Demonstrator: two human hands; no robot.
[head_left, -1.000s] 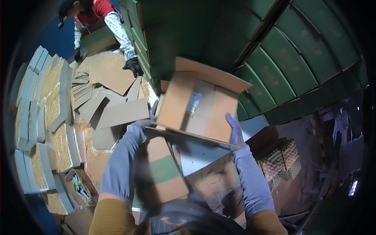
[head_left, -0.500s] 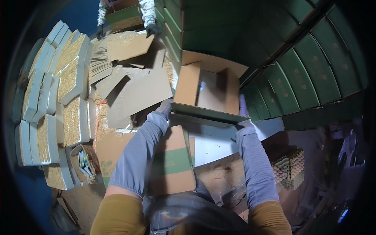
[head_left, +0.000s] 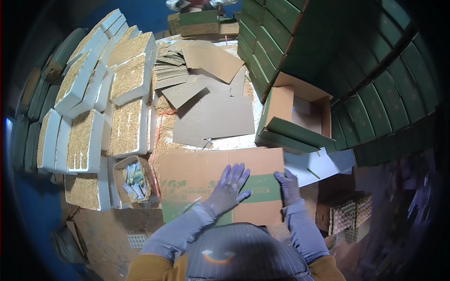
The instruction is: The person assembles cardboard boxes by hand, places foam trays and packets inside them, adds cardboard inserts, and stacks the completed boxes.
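A flattened cardboard box (head_left: 259, 164), brown with a green band, lies in front of me close to my body. My left hand (head_left: 227, 189), in a purple-grey glove, rests on its top with fingers spread. At the box's right edge my right hand (head_left: 288, 188), gloved alike, grips the cardboard between thumb and fingers. Beyond my right hand stands an open green carton (head_left: 293, 136), its flaps raised and its brown inside showing.
Green cartons (head_left: 370, 107) are stacked at the right and far right. White foam trays (head_left: 124, 126) of yellowish grain-like filling are piled left. Loose cardboard sheets (head_left: 220, 117) lie ahead. A small box of packets (head_left: 135, 180) and egg trays (head_left: 344, 218) flank me. Another person works at the far end.
Both my hands have left the open green carton, which now stands at the right. They are now on the flattened box. The other person's hands have drawn back from the cardboard sheets.
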